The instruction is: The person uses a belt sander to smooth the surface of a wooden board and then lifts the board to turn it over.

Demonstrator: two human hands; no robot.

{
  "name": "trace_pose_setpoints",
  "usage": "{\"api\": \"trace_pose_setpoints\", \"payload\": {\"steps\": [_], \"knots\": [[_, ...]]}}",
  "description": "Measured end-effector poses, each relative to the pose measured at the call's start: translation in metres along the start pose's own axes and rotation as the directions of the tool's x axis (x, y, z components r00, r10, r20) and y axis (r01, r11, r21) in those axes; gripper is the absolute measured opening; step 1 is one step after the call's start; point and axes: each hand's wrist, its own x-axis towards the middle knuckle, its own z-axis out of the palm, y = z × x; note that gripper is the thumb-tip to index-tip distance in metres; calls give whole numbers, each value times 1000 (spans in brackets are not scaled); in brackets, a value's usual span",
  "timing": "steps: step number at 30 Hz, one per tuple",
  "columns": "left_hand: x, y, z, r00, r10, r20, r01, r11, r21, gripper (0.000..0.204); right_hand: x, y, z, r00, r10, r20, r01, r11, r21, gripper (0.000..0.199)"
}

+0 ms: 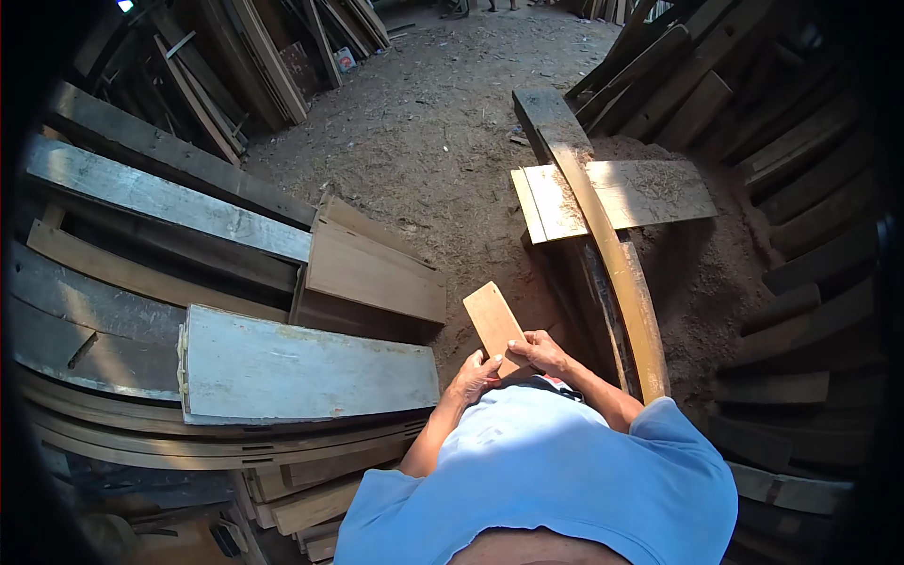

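Note:
A short, flat wooden board (492,318) with a small dark spot near its far end is held in front of my waist, its far end pointing forward and slightly left. My left hand (473,376) grips the near left edge, thumb on top. On the near right edge, my right hand (540,352) is closed with its thumb lying on the upper face. The fingers underneath are hidden by the board. Close on my right runs a long, narrow wooden beam (612,254), resting across a pale plank (650,193) strewn with shavings.
Left of me, a whitish board (306,367) lies on stacked planks, with a brown panel (372,273) beyond it. Leaning timber (273,56) stands at the far left. More boards (800,217) line the right side. Sawdust and shavings cover the ground (424,132).

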Motion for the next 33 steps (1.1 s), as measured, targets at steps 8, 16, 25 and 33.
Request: {"api": "trace_pose_setpoints", "payload": {"steps": [8,16,25,33], "knots": [[-2,-37,-1,1000,2,-19,-8,951,-310,51,13,22,5,980,196,36,-189,971,-146,49],[29,-89,-35,968,-73,-239,2,958,-286,31,5,55,-23,966,226,-122,-251,735,-629,46],[12,-149,-141,815,-25,-579,-13,998,-62,38,10,89,-91,972,95,-215,-234,469,-852,31],[-43,-78,-154,708,268,-654,-572,760,-308,51,58,105,-110,979,123,-162,-199,430,-881,28]]}}
